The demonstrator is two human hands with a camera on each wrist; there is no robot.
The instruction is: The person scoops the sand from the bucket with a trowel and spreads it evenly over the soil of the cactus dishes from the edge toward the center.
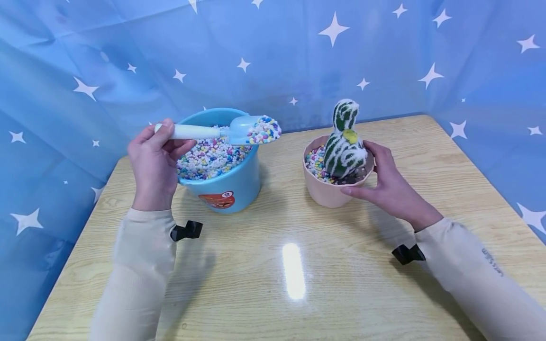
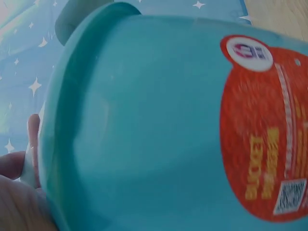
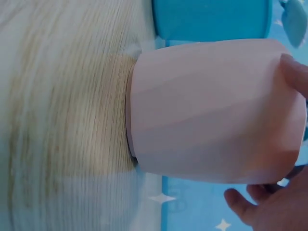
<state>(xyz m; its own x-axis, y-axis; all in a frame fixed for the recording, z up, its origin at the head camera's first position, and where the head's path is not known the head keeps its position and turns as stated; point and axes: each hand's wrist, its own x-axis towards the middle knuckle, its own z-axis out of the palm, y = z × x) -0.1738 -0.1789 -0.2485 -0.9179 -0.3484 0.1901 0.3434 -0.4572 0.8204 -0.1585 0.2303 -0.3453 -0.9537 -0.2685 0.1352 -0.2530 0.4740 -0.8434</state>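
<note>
My left hand (image 1: 150,166) grips the pale handle of a small light-blue shovel (image 1: 196,132), held level over the bucket. Colourful pebbles (image 1: 265,130) heap its blade, which reaches past the right rim of the blue bucket (image 1: 245,184). More mixed pebbles (image 1: 213,158) fill much of that bucket. On the right, my right hand (image 1: 390,184) holds the pink pot (image 1: 322,189) by its rim, thumb in front and fingers behind. Inside stands a green-and-white striped cactus (image 1: 341,158) with a yellow spot. Pebbles cover the pot's left side; dark soil shows at the right.
The pot and bucket stand apart on a wood-grain table (image 1: 247,284). Behind them hangs a blue curtain (image 1: 281,57) with white stars, close along the table's back edge. The bucket's side bears a red label (image 2: 264,134).
</note>
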